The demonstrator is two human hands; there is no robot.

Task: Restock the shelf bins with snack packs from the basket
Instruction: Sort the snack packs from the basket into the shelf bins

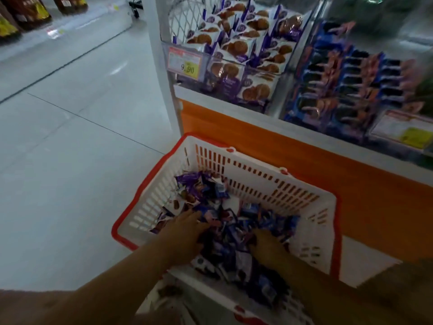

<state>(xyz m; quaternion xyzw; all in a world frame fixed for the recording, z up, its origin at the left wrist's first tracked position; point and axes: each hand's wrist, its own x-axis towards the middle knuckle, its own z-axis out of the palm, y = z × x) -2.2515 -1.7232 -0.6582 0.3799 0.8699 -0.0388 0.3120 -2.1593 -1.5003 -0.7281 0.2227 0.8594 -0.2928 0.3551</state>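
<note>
Resting on snack packs (234, 233) in the basket (257, 184), left hand (185, 231) & right hand (267, 245) have fingers sunk in pile; gripping or not, cannot tell. Shelf bins (225, 83) approx. at 12-1 o'clock, right hand prob. nearer.

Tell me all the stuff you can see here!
basket: one, white with red rim, beside the shelf
snack packs: many, purple, blue and white, heaped in the basket
cookie packs: many, white and purple, left shelf bin
blue packs: many, blue, right shelf bin
price tags: two, white and yellow, on the bin fronts
shelf base: one, orange, under the bins
left hand: one, on the heap
right hand: one, in the heap, fingers hidden
</note>
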